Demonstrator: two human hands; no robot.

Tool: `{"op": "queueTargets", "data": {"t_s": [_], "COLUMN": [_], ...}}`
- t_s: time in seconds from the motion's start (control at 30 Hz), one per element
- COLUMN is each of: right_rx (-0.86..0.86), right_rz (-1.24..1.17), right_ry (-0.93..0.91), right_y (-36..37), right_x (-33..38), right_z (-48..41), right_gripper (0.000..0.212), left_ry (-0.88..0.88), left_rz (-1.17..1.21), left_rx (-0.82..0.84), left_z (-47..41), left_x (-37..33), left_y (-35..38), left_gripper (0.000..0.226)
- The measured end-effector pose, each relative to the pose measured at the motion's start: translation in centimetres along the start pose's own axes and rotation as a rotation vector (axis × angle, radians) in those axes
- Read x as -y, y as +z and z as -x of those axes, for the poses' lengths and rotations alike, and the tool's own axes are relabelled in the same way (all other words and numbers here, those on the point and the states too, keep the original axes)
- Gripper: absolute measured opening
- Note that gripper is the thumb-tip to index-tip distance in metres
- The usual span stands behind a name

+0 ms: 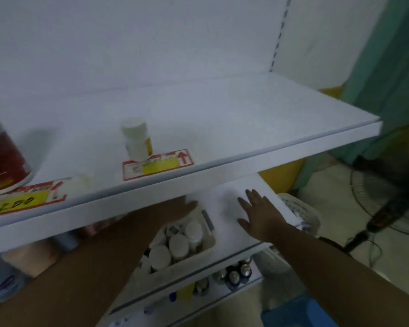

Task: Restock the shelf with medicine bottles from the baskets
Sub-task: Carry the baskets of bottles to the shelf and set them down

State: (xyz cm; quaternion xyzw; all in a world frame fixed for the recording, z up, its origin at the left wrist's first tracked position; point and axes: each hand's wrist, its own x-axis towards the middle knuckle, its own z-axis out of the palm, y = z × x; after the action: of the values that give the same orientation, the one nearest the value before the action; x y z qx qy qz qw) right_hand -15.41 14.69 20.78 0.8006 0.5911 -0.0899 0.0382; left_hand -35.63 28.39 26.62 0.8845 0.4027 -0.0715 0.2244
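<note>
A pale basket (209, 224) on the lower shelf (224, 199) holds several white-capped medicine bottles (178, 245). My left hand (181, 210) reaches over the basket's far end, and the upper shelf's front edge hides its fingers. To the right of the basket, my right hand (257, 213) lies flat over the lower shelf with fingers spread, holding nothing. On the upper shelf (246, 119) one white medicine bottle (137, 140) stands upright behind a red and yellow price label (158, 164).
A large red jar (3, 159) stands at the upper shelf's left end, with a small blurred white bottle (79, 182) beside it. Dark bottles (234, 274) fill a lower tier. A white perforated basket (300, 211), a floor fan (387, 204) and a blue tub (298, 312) are on the right.
</note>
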Motion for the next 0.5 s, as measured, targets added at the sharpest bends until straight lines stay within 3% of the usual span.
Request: {"op": "queueTargets", "data": {"t_s": [0.13,0.33,0.5], "right_rx": [-0.014,-0.011,-0.017], "right_rz": [-0.022,-0.113,-0.217], "right_ry": [0.152,0.421,0.644], "right_y": [-0.2,1.7,4.5], "right_x": [-4.8,-12.8,-19.2], "right_z": [5.0,14.6,22.8], "right_gripper": [0.067,0.068,0.065], "left_ry": [0.343,0.768,0.957], "left_rz": [-0.166,-0.375,-0.425], "left_rx": [0.077,0.109,0.163], "left_z": [-4.0,-7.7,-7.9], "left_x": [-8.0,-20.5,-30.1], "left_y": [1.6,7.6,14.0], "left_gripper": [0.073,0.072,0.070]}}
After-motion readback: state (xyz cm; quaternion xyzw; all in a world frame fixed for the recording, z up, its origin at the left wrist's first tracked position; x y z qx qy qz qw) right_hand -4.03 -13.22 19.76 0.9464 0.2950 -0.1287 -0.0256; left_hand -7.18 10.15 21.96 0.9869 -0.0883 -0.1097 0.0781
